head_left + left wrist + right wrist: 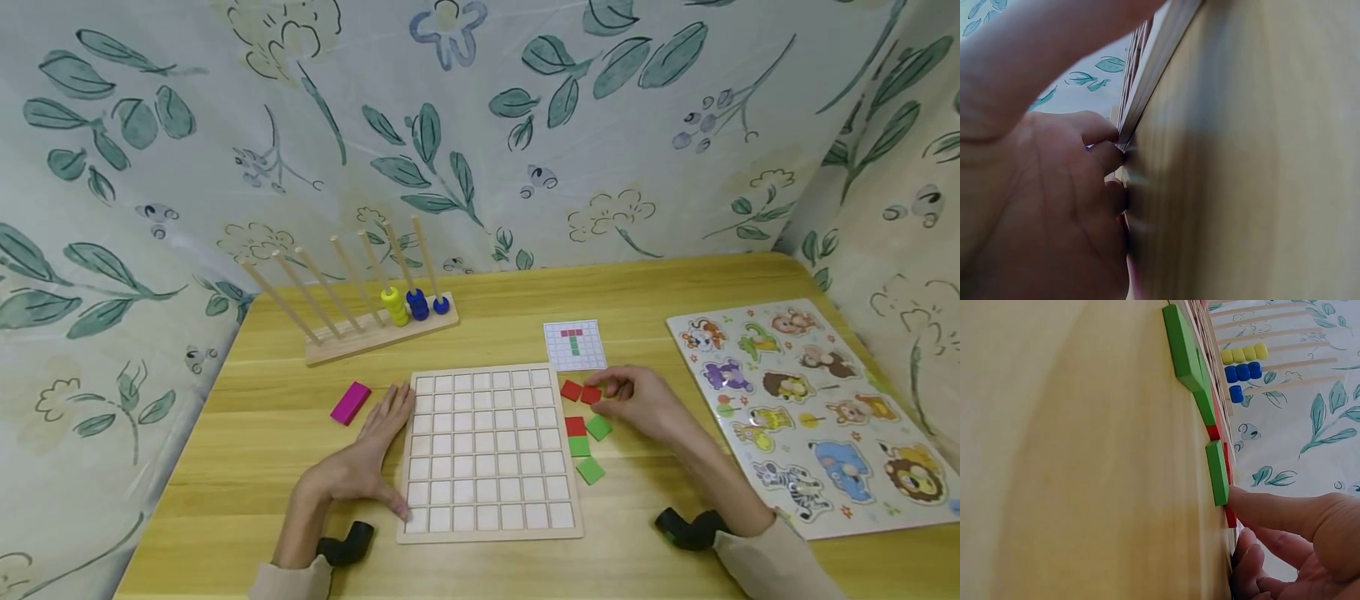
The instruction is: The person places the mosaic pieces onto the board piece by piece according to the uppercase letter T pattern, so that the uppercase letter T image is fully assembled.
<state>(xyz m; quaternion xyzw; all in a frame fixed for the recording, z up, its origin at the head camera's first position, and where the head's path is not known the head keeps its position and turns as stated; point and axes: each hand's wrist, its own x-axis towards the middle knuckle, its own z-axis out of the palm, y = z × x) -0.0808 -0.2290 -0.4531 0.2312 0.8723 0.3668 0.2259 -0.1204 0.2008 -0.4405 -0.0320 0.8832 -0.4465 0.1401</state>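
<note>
A wooden board (484,454) with a grid of white squares lies flat in the middle of the table. My left hand (360,462) rests along its left edge, thumb spread toward the near corner and fingers toward the far one. Beside the board's far right corner, my right hand (641,404) pinches a red square tile (591,395) between thumb and fingers, low at the tabletop. Another red tile (570,390) lies just left of it. Nearer are a third red tile (574,426) and several green tiles (590,470). A pattern card (574,345) showing a red and green T lies behind them.
A wooden peg rack (382,332) with yellow and blue beads stands at the back left. The magenta block (350,403) lies left of my left hand. An animal puzzle board (813,417) covers the right side. Patterned fabric (480,150) hangs behind the table.
</note>
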